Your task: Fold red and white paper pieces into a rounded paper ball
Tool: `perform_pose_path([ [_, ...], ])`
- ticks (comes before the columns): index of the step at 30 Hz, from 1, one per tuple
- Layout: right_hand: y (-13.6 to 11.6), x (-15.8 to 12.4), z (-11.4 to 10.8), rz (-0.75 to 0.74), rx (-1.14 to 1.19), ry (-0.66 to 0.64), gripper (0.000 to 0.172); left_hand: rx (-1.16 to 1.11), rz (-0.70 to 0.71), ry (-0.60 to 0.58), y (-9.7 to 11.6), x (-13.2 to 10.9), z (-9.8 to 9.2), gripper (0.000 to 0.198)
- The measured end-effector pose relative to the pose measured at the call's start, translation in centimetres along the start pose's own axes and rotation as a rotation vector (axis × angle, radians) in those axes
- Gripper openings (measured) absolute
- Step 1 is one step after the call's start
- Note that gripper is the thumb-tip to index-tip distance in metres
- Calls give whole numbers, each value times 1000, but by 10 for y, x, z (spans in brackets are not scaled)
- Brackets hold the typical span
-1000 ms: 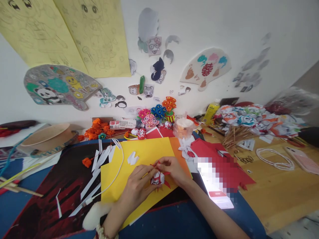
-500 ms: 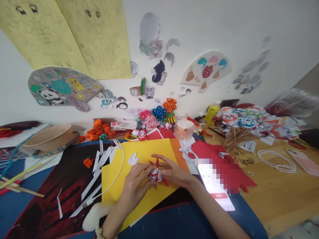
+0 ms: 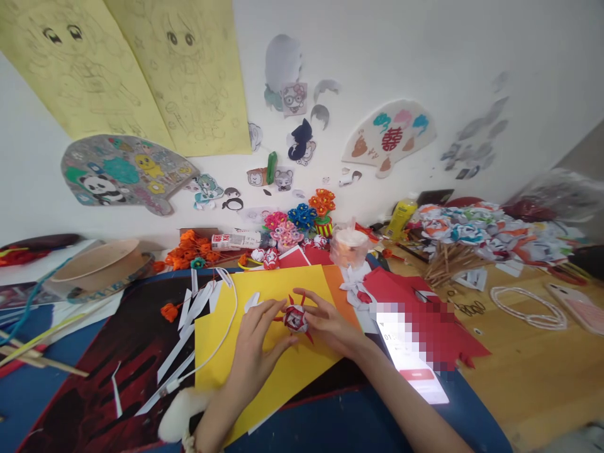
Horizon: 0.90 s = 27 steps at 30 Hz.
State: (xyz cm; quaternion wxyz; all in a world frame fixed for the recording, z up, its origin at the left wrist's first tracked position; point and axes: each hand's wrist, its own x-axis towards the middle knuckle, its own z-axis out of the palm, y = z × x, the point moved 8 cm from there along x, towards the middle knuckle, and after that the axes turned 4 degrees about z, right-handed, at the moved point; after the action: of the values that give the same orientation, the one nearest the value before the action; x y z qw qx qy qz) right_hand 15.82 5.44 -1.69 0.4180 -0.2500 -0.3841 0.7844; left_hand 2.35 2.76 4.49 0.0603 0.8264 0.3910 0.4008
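A red-and-white folded paper flower (image 3: 296,319) with pointed red petals sits between my hands, above the yellow paper (image 3: 264,371). My right hand (image 3: 330,324) grips its right side, thumb against the folds and index finger arched over the top. At the left, my left hand (image 3: 262,330) has its thumb and fingers apart, the tips close to the petals; whether they touch is hard to tell. Behind my left fingertips lies a small white paper piece (image 3: 251,302).
White paper strips (image 3: 189,327) and a white cable (image 3: 226,330) lie left. A lit phone (image 3: 410,365) and red paper (image 3: 401,289) are right. Behind stand a plastic cup (image 3: 350,244) and small craft flowers (image 3: 302,217). Bunched paper flowers (image 3: 472,229) lie far right.
The paper flower has turned so its round folded face shows upward. My left fingers have come away from it and spread, while my right hand keeps hold.
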Motion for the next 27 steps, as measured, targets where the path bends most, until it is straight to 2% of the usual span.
perform_pose_path([
  [3, 0, 1, -4, -14, 14, 8, 67, -9, -35, 5, -5, 3, -6, 30],
  [7, 2, 1, -14, 11, -17, 119, 71, -53, 51, -133, -1, 6, 1, 27],
  [10, 4, 2, -18, 16, -69, 176, 66, -5, 116, -89, 3, 4, 0, 20],
  [12, -1, 2, -24, -34, -174, 261, 61, 36, 120, -43, 3, 1, -1, 15],
  [15, -23, -8, -35, -254, -484, 482, 45, 86, 100, -2, 2, -1, -2, 14],
  [18, -50, -27, -18, -605, -996, 635, 25, 131, 87, 29, 1, -3, -4, 16],
  [20, -48, -32, 8, -774, -1308, 533, 13, 146, 74, 40, 1, -3, -3, 17],
  [23, -28, -29, 35, -842, -1632, 382, 17, 133, 49, 51, 1, -3, 0, 17],
  [27, -17, -25, 40, -841, -1742, 394, 25, 63, 36, 41, 0, -1, 2, 14],
])
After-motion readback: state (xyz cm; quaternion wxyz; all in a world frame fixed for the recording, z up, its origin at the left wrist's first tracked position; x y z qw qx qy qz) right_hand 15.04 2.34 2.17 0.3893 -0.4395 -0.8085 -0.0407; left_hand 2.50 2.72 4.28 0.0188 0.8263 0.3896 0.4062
